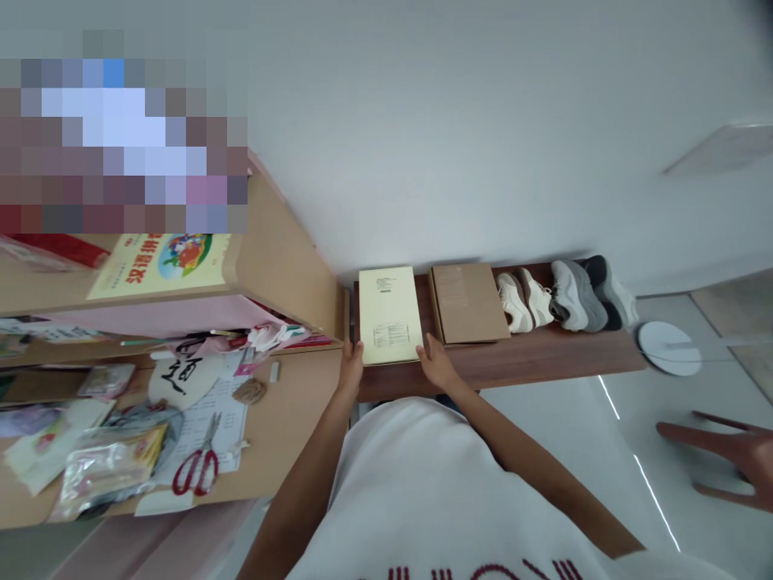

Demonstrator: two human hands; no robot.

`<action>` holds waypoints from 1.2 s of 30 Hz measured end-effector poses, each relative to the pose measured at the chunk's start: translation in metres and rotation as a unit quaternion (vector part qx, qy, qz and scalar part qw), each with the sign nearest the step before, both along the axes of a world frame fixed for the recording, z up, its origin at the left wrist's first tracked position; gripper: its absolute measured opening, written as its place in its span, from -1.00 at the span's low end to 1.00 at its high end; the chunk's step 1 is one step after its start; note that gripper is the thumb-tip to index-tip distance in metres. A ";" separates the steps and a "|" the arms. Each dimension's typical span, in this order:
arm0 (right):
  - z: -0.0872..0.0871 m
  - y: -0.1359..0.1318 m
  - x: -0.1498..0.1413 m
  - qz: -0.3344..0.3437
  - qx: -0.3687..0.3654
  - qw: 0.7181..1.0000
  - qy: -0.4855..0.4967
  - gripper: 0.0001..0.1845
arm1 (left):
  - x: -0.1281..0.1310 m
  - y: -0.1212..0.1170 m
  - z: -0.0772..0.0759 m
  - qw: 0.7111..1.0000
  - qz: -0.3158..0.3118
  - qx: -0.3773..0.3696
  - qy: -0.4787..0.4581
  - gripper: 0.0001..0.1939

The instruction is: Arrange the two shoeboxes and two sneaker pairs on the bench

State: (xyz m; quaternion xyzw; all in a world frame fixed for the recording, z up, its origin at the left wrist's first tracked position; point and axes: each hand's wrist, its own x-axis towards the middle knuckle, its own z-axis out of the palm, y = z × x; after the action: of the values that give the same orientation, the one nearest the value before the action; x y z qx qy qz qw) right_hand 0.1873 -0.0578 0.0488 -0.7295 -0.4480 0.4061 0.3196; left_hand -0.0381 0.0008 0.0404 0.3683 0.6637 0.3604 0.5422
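A flat cream cardboard box (391, 310) with small printed text lies at the left end of a dark wooden bench (483, 366). My left hand (349, 369) grips its near left edge, thumb along the side. At the near right corner, my right hand (436, 362) holds the opposite side, so the box sits between both hands. Just right of it is a brown cardboard box (469, 302), closed and apart from my fingers. Beyond that stand a pair of white and brown sneakers (524, 300) and a pair of grey and white sneakers (580, 296).
A desk with a shelf (295, 250) borders the bench on the left. Red-handled scissors (198, 466), papers and plastic bags (102, 471) lie on the desk. A brown stool (737, 455) and a round white base (669, 348) stand on the floor at right.
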 end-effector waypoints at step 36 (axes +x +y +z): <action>0.044 -0.054 0.034 0.041 -0.075 0.996 -0.002 -0.69 | -0.046 -0.046 0.029 0.999 0.030 -0.040 -0.018 -0.46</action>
State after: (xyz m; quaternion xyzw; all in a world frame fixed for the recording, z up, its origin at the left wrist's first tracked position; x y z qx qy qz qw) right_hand 0.2211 -0.1121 0.0925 -0.7330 -0.4466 0.4503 0.2460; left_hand -0.0841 -0.0451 0.0690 0.3196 0.6784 0.3559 0.5576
